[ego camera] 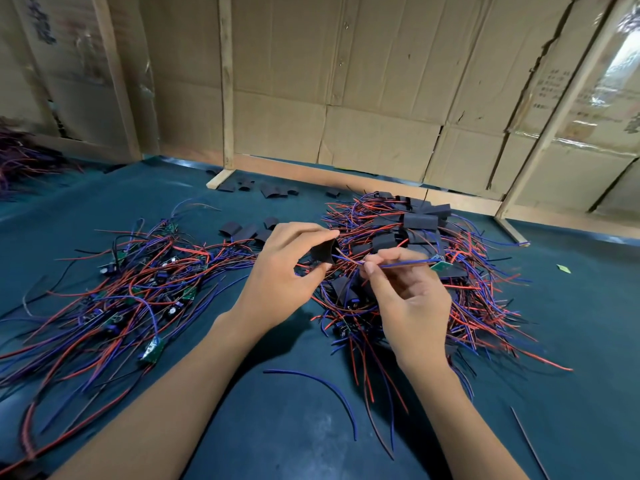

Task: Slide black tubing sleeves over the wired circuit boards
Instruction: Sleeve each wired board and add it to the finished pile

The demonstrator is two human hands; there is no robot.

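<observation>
Where fingers pinch, sleeve [323,255] half hidden.

Faint dark printing on the cardboard wall [550,91] at the right, dark marks at its upper left corner, all too blurred to read

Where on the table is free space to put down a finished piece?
Bare green mat lies right of the sleeved pile, and near the edge between the forearms around a loose blue wire. Crowded: the unsleeved pile at left, and under both hands.
</observation>
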